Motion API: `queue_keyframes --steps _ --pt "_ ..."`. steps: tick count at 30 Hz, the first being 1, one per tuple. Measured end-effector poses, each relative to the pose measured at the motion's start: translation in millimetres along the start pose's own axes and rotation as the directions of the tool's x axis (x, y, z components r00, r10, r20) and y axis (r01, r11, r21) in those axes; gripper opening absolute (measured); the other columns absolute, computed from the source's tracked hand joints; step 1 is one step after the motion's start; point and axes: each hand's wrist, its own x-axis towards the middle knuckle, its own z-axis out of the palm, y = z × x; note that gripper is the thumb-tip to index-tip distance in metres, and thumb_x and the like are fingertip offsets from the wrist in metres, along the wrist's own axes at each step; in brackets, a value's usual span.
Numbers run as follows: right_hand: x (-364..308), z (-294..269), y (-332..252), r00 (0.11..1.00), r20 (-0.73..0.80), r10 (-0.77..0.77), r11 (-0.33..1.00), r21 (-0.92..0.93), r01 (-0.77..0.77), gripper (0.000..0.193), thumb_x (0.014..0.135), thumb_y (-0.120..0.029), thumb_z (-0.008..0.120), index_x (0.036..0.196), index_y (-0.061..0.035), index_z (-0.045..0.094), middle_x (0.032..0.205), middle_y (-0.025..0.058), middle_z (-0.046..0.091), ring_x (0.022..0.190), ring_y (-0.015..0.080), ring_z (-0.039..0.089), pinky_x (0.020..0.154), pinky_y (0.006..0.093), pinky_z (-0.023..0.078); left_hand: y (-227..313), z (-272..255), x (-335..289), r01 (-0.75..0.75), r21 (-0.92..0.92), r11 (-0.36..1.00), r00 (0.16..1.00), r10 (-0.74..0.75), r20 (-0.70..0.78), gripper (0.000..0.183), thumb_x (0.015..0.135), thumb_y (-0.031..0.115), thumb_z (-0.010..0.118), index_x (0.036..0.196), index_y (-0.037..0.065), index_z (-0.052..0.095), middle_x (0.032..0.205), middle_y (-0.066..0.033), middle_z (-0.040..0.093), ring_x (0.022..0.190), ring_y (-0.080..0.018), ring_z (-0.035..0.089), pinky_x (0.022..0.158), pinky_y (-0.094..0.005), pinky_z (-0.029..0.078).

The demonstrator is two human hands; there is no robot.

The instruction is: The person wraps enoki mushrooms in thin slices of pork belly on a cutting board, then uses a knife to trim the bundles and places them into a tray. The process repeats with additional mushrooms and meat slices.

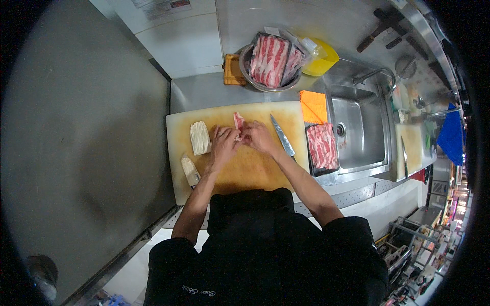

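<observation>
Left grip (223,146): pinched on the meat slice (238,120), over the cutting board (255,176)
Right grip (258,137): closed on the same slice, just beside
Board: carrying a knife (282,133) at right (tip pointing away), a white stringy bundle (200,137) at left

a single head-worn fisheye looks steeply down past the wearer's black shirt (255,245) — the left hand (224,145) and right hand (259,137) fairly near, mid-frame — and spreads wide, from grey surface (102,137) at left past the sink (360,130) at right.
</observation>
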Motion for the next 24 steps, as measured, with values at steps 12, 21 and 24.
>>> queue_keyframes --steps 12,21,24 --pt "-68 -65 26 0.853 -0.077 0.515 0.759 0.504 -0.413 0.035 0.087 -0.014 0.082 0.121 -0.0037 0.077 0.11 0.0179 0.075 0.102 0.0303 0.075 0.088 0.0423 0.059 -2 -2 8 -0.051 0.119 0.992 0.972 0.022 0.234 0.025 0.09 0.014 0.076 0.114 0.019 0.081 0.107 -0.0052 0.072 0.111 -0.0261 0.062 0.116 -0.0529 0.041" --pt "-209 -64 0 0.772 -0.05 0.634 0.773 0.015 -0.634 0.07 0.081 -0.013 0.088 0.137 -0.0016 0.05 0.121 0.0285 0.067 0.112 0.0489 0.066 0.094 0.0551 0.054 -6 14 14 -0.046 0.188 0.981 0.98 0.008 0.199 0.021 0.087 0.016 0.077 0.106 0.008 0.078 0.111 -0.0158 0.073 0.114 -0.0346 0.064 0.107 -0.0493 0.046" --pt "-209 -63 3 0.829 -0.113 0.548 0.835 0.014 -0.55 0.067 0.08 -0.008 0.084 0.137 -0.0013 0.049 0.12 0.0297 0.067 0.11 0.0501 0.066 0.092 0.0547 0.055 -5 8 28 -0.073 0.159 0.985 0.952 0.021 0.307 0.023 0.088 0.024 0.08 0.101 0.006 0.076 0.11 -0.0167 0.074 0.109 -0.036 0.067 0.101 -0.0511 0.048"
